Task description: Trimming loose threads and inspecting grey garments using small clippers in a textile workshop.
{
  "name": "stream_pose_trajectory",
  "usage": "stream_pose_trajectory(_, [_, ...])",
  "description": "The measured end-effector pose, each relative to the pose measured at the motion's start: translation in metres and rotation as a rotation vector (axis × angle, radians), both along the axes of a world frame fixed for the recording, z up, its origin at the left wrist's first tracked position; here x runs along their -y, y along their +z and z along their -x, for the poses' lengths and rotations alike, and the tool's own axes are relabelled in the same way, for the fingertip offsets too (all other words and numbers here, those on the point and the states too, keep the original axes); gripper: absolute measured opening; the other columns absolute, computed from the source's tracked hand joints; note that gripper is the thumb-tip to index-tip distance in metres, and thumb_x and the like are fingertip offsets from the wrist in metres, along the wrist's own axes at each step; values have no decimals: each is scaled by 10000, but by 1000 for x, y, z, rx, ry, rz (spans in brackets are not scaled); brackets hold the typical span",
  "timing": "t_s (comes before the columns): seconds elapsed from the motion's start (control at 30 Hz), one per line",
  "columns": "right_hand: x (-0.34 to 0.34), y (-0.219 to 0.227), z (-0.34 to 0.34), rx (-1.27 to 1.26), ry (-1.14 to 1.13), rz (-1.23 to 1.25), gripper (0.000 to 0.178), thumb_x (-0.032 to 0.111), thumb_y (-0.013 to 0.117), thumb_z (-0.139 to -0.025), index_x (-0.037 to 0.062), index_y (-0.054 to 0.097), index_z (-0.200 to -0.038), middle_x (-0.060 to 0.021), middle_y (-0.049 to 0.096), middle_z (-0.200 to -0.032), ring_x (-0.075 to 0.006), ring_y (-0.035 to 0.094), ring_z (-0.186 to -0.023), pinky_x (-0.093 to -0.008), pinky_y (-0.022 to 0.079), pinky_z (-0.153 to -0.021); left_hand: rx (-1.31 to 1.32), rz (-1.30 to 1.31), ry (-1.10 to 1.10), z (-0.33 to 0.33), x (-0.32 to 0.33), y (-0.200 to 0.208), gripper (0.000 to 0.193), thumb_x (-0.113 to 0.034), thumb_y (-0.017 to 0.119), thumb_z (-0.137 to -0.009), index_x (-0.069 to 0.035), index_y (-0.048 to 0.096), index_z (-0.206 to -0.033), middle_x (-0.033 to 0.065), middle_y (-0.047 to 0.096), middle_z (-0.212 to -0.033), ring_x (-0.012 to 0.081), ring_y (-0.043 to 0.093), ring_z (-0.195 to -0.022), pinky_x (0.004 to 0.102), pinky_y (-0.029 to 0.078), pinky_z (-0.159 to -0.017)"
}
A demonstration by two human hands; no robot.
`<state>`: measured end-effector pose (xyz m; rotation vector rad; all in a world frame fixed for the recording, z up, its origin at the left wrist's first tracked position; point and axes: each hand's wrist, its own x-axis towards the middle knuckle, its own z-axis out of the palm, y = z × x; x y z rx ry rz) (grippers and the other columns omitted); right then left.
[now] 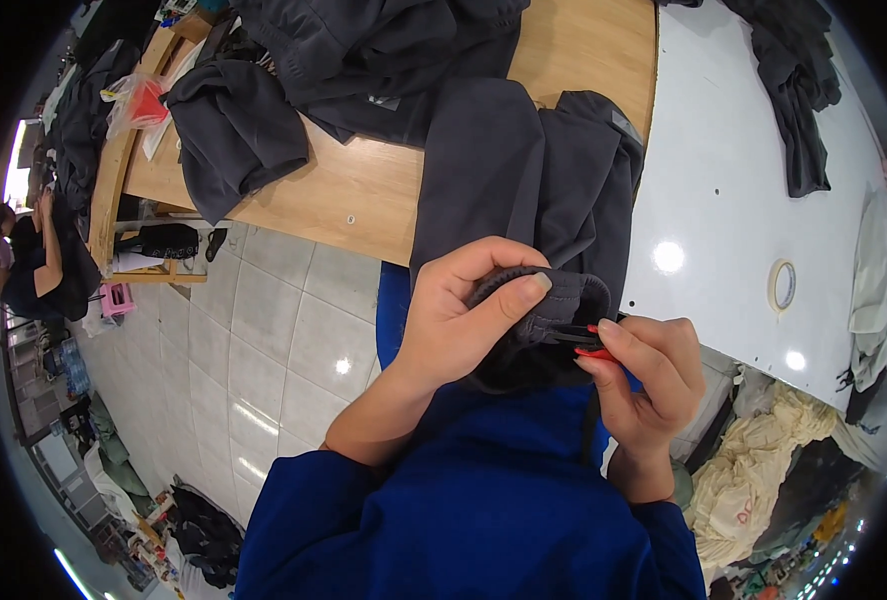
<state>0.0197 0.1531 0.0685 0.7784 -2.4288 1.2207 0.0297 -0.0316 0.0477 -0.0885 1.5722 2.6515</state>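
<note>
My left hand [449,325] is closed on the gathered elastic cuff [566,292] of a dark grey garment, with the thumb on top of the stitched band. The garment's long panels [479,165] stretch away from it over the wooden table edge. In my right hand [656,385] a small pair of thread snips [594,353] with red grips is pinched between thumb and fingers. Their dark blades point left and lie against the cuff's edge. Dark fabric around the tips makes it hard to tell whether they touch a thread.
More dark grey garments [364,50] are heaped on the wooden table [354,185]. To the right, a white table [704,200] bears a tape roll [783,285] and a dark garment [794,90]. Cream cloth [749,480] lies below it. Another person [49,250] is at the far left.
</note>
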Motion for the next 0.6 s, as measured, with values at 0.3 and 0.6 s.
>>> stream_pose_trajectory(0.3, [2,5,3,-30,20,-67,327,130,789,-578,108,693,-891,-4,598,-734,-141,456,-571,-239,349,-497,10,115,8,0,1,4,118,-34,613,-851,28,606,-951,29,626,-840,47,567,-772,171,453,-693])
stream_pose_trajectory(0.6, [-3,-4,-2,142,-6,111,331,110,792,-582,87,690,-896,-34,609,-745,-145,480,-599,-239,366,-502,24,81,10,1,4,2,114,-38,610,-853,28,609,-946,29,630,-842,48,573,-768,169,459,-688])
